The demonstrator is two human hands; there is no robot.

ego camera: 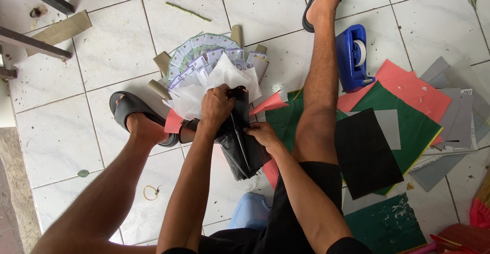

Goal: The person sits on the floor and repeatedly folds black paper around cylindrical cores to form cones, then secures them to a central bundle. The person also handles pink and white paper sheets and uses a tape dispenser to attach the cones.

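Observation:
A bouquet made of fanned banknotes (204, 57) wrapped in white tissue paper (224, 80) lies on the tiled floor between my legs. My left hand (217, 106) grips the neck of the bouquet where black wrapping paper (245, 149) gathers around it. Lower on the black paper, my right hand (261, 133) pinches its edge. Brown paper rolls (162, 61) stick out around the notes.
A blue tape dispenser (352, 55) stands by my right leg. Sheets of red paper (418, 93), green paper (408, 126), black paper (365, 152) and grey paper (459, 106) lie at the right. A rubber band (150, 192) and a green stem (188, 11) lie on the tiles. A blue plastic object (250, 210) sits near my lap.

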